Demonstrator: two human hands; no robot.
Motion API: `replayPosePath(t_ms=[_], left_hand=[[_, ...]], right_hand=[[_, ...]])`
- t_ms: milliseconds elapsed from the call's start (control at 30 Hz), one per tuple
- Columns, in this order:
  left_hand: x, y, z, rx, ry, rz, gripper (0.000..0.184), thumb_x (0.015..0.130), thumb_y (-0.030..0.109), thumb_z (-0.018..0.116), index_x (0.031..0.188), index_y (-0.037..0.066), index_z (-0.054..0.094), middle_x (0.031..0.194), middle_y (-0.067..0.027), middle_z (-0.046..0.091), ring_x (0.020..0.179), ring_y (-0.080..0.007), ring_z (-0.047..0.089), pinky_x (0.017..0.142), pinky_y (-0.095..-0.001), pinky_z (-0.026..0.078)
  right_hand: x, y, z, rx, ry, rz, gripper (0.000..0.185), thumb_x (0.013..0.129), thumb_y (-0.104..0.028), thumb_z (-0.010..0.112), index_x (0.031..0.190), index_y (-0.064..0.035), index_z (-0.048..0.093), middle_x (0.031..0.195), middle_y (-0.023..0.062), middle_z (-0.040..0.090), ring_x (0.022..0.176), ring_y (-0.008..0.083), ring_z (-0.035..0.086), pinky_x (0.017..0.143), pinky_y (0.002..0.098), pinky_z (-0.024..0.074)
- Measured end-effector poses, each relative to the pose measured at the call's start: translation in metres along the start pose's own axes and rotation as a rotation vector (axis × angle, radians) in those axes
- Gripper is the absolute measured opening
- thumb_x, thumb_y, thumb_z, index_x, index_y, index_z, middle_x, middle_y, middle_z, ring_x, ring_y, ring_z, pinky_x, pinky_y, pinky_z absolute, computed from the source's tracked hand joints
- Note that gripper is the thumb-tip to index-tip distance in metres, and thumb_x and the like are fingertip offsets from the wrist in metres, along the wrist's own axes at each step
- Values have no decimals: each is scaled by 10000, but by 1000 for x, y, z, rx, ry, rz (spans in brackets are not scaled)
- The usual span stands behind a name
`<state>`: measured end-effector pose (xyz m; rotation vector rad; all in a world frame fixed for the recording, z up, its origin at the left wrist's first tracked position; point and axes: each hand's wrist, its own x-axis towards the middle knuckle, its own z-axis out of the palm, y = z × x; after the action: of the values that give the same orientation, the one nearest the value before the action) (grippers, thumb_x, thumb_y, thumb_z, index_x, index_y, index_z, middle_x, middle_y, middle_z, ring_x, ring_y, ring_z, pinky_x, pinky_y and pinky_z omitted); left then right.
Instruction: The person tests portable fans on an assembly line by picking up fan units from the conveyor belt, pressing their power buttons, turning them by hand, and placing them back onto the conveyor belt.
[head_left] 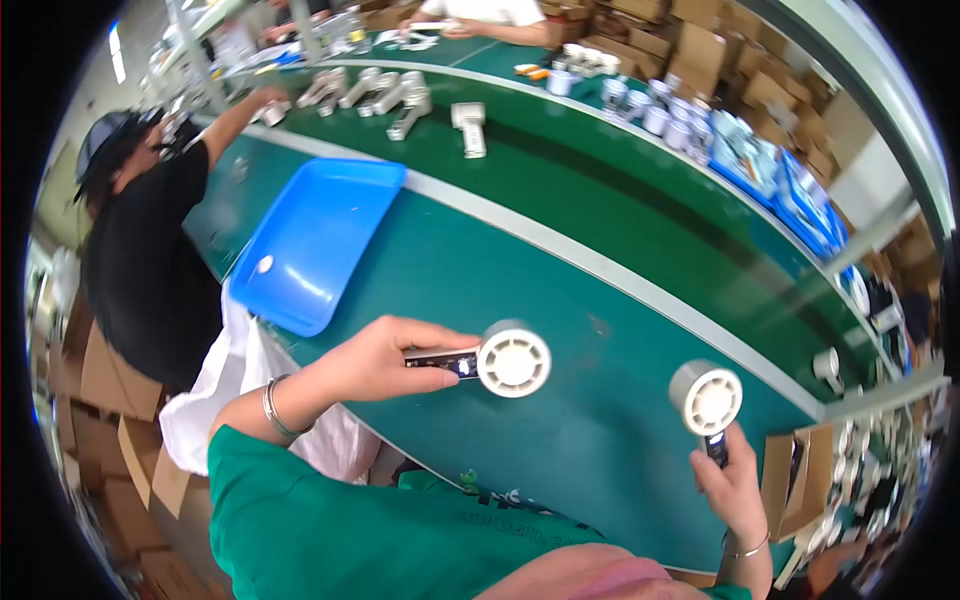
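My left hand (385, 360) is closed around the dark handle of a white handheld fan (513, 362), its round slotted head pointing right. At the right, my right hand (732, 478) grips a second white handheld fan (706, 397) by its handle, with the head upward. Both fans are held above the green tabletop (600, 460), apart from each other. Each handle shows dark inner parts, partly covered by my fingers. Left of my left hand lies a blue tray (320, 240) with one small pale round piece in it.
Beyond the white rail, a green conveyor belt (560, 180) carries several fan bodies (405, 105). A co-worker in black (150, 250) reaches toward it at the left. White cups and blue bins (800, 215) line the far side. An open cardboard box (800, 480) stands at my right.
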<state>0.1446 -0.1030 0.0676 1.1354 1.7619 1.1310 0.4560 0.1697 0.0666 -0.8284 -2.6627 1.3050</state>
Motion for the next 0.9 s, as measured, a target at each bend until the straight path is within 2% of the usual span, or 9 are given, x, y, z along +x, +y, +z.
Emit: replayPosePath(t_ms=[67, 167, 233, 400, 567, 700, 733, 833, 900], left_hand=[[-8, -3, 0, -180, 26, 128, 376, 823, 37, 645, 1195, 23, 591, 1141, -98, 639, 983, -149, 617, 868, -271, 486], [-6, -32, 2, 292, -65, -88, 394, 816, 57, 660, 1202, 30, 588, 1141, -128, 636, 1002, -151, 612, 881, -281, 481], [-14, -30, -1, 193, 21, -24, 386, 816, 61, 662, 1193, 21, 592, 1122, -126, 645, 1001, -154, 612, 878, -285, 483], [-18, -80, 4, -126, 117, -200, 378, 815, 60, 666, 1180, -9, 592, 1143, -112, 632, 1019, -157, 597, 892, -274, 472], [-23, -21, 10, -77, 660, 235, 379, 797, 23, 655, 1166, -19, 582, 1040, -103, 647, 932, -141, 602, 811, -269, 486], [-51, -25, 2, -222, 845, 887, 309, 870, 190, 461, 1068, -33, 542, 966, -183, 615, 739, -215, 616, 623, -306, 509], [-43, -5, 27, 319, 1090, 557, 304, 825, 124, 559, 1090, -26, 570, 935, -152, 640, 733, -208, 619, 624, -300, 502], [-51, 29, 1, 530, 623, 737, 376, 760, 93, 695, 1110, -26, 630, 956, -160, 664, 882, -240, 643, 782, -321, 489], [-44, 15, 3, 318, 445, 293, 373, 736, 67, 706, 1088, -35, 637, 960, -163, 664, 866, -239, 648, 788, -328, 491]], right_hand=[[6, 11, 9, -150, -167, 11, 427, 785, -114, 649, 1160, 26, 499, 817, 207, 612, 687, 320, 615, 637, 359, 494], [1, 8, 15, -131, -24, -223, 393, 780, -87, 646, 1132, 20, 509, 805, 174, 589, 647, 212, 561, 614, 320, 469], [-7, -12, 4, 103, 55, 29, 379, 781, -91, 648, 1117, 21, 514, 845, 211, 602, 733, 298, 613, 658, 347, 481], [14, 21, 14, -126, -129, 142, 344, 803, -140, 657, 1088, 17, 544, 849, 102, 571, 708, 177, 534, 676, 316, 464], [6, -24, -9, 269, 365, -110, 257, 822, -55, 606, 1063, 9, 543, 853, 28, 560, 610, 84, 486, 522, 240, 410], [-11, -75, -8, 470, 1019, -879, 551, 804, -312, 533, 1154, 107, 461, 830, 129, 533, 525, 163, 481, 466, 256, 406], [-18, -71, -8, 326, 996, -842, 504, 803, -276, 548, 1143, 91, 482, 845, 127, 545, 537, 179, 500, 481, 265, 420], [-31, -43, -9, -110, 586, -547, 373, 805, -173, 602, 1096, 46, 524, 838, 140, 588, 598, 226, 568, 554, 310, 464], [-10, -46, 7, -52, 293, -294, 335, 804, -125, 639, 1082, 24, 525, 805, 165, 611, 663, 262, 616, 622, 345, 488]])
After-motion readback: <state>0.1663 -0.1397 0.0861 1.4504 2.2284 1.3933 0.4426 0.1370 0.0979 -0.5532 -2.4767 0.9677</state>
